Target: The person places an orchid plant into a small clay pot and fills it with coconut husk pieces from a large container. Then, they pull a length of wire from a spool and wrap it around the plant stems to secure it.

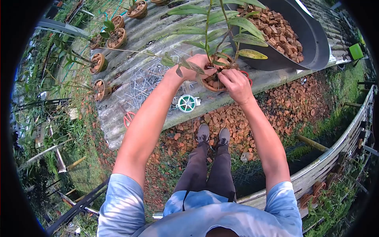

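Note:
A leafy orchid-like plant (248,27) with tall stems grows in a clay pot (215,88) at the table's front edge. At its base, my left hand (197,66) reaches in from the left, fingers closed near the stems. My right hand (237,85) comes from the other side with thumb and fingers pinched over the pot, close to the left fingertips. Whatever lies between the fingers is too small to tell. A green-and-white reel of garden tie (186,103) lies left of the pot. Behind my left forearm spreads a tangle of metal wire pieces (144,81).
A black tub (316,43) of brown chunks (281,35) stands right on the corrugated tabletop (177,119). Red handles (128,118) lie at the left edge, and another red loop (248,77) shows beside my right hand. Several potted plants (99,63) line the far left.

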Tool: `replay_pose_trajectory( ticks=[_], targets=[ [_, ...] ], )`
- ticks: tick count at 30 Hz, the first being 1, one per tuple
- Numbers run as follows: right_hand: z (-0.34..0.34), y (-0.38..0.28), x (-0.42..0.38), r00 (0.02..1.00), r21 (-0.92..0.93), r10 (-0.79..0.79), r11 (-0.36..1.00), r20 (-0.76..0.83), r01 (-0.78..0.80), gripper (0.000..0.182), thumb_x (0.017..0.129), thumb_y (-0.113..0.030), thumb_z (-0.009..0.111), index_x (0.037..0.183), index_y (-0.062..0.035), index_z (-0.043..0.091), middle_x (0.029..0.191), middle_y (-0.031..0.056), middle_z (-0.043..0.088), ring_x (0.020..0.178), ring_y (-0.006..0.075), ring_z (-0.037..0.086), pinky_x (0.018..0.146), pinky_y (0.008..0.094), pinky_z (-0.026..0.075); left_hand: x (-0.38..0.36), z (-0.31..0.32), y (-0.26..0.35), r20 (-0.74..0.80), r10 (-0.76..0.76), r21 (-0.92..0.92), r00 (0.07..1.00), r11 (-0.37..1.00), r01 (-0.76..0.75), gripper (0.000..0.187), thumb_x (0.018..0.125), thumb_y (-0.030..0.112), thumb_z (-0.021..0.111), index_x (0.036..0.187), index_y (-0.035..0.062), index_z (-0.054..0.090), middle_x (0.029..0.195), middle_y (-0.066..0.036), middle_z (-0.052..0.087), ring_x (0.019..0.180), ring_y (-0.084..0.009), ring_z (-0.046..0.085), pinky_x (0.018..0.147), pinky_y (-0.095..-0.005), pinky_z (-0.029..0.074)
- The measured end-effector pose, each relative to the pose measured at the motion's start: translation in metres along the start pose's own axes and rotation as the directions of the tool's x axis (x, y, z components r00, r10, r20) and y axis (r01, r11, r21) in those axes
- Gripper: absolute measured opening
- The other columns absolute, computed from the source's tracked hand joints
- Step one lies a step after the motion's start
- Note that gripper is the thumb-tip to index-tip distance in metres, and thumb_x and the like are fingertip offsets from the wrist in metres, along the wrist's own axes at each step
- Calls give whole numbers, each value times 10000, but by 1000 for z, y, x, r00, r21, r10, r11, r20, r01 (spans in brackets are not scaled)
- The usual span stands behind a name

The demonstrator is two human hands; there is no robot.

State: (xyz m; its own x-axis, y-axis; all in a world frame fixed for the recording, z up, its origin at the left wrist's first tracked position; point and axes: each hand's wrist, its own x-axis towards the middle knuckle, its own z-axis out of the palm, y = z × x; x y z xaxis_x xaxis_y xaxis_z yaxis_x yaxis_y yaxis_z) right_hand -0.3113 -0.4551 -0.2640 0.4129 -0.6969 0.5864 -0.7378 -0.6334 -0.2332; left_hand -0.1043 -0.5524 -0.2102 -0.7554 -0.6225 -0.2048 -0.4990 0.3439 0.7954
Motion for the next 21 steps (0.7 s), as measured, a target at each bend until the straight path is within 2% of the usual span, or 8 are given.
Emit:
replay_pose_trajectory(
  ticks=[3, 5, 8, 12, 17, 21],
  targets=[
    [4, 1, 2, 998, -41, -23, 999, -59, 21, 269, 772, -89, 636, 1031, -41, 687, 1028, 53, 682, 898, 219, 662, 748, 357, 544, 0, 1, -1, 10, -24, -25, 1000, 999, 24, 318, 976, 156, 675, 1286, 89, 672, 1126, -110, 737, 986, -189, 678, 898, -349, 550],
    [3, 1, 2, 998, -46, -16, 999, -54, 14, 285, 779, -88, 629, 1051, -33, 694, 1034, 60, 687, 914, 224, 665, 766, 361, 540, 1, -2, 3, 33, -43, 14, 999, 999, 42, 318, 977, 156, 675, 1288, 89, 672, 1133, -108, 736, 995, -188, 680, 901, -349, 550],
    [4, -2, 0, 999, -57, -17, 998, -52, 14, 306, 789, -90, 622, 1076, -19, 701, 1048, 72, 692, 934, 231, 667, 789, 366, 533, 3, 3, -9, 11, 2, -12, 1000, 1000, -1, 326, 974, 159, 679, 1293, 89, 668, 1129, -107, 738, 1000, -189, 682, 900, -348, 552],
    [5, -7, -2, 997, -106, -19, 994, -79, 10, 314, 795, -98, 620, 1085, -9, 698, 1054, 80, 691, 950, 240, 665, 807, 370, 527, 1, 4, -4, -26, -13, 38, 1000, 999, 14, 333, 973, 145, 678, 1301, 90, 660, 1132, -110, 735, 1001, -198, 682, 900, -352, 552],
    [8, -8, -2, 997, -120, 6, 993, -71, -15, 324, 801, -98, 616, 1101, -2, 689, 1069, 74, 690, 957, 235, 656, 804, 370, 523, 1, 2, 1, -7, -62, 74, 998, 995, 62, 338, 972, 139, 675, 1307, 96, 658, 1132, -119, 732, 1001, -228, 682, 905, -361, 550],
    [11, -10, -2, 996, -124, 42, 991, -77, -52, 318, 805, -93, 614, 1102, -12, 688, 1098, 66, 688, 951, 225, 646, 779, 363, 515, -1, 4, 2, -20, -12, 45, 1000, 999, 13, 315, 973, 153, 673, 1282, 98, 674, 1130, -127, 733, 1015, -245, 687, 910, -382, 549]
  ],
)
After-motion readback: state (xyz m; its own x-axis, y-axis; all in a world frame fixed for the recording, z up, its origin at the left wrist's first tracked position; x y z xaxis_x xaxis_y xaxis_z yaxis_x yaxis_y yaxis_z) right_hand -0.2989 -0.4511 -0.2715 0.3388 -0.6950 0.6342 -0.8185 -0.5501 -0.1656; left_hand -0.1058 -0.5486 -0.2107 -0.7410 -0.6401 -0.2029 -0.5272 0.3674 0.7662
